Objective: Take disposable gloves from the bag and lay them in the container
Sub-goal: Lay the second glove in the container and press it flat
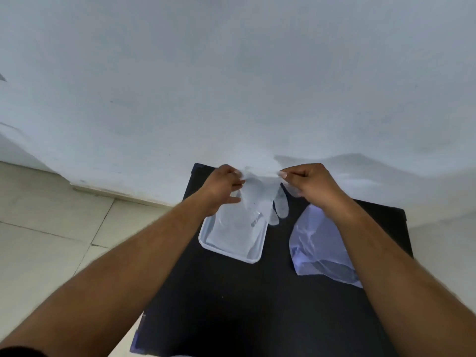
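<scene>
A thin translucent disposable glove (260, 197) hangs stretched between both hands above the far end of the container, cuff up and fingers dangling down to the right. My left hand (222, 186) pinches its left cuff edge and my right hand (313, 184) pinches the right edge. Below it lies the shallow clear rectangular container (206, 242) on a black table; it seems to hold clear film, though I cannot tell how much. The pale plastic bag (318, 243) lies flat to the container's right, partly under my right forearm.
The black table (244, 305) stands against a white wall (231, 86). Pale floor tiles (51, 240) lie to the left, beyond the table's left edge. My two forearms cross the table's near half.
</scene>
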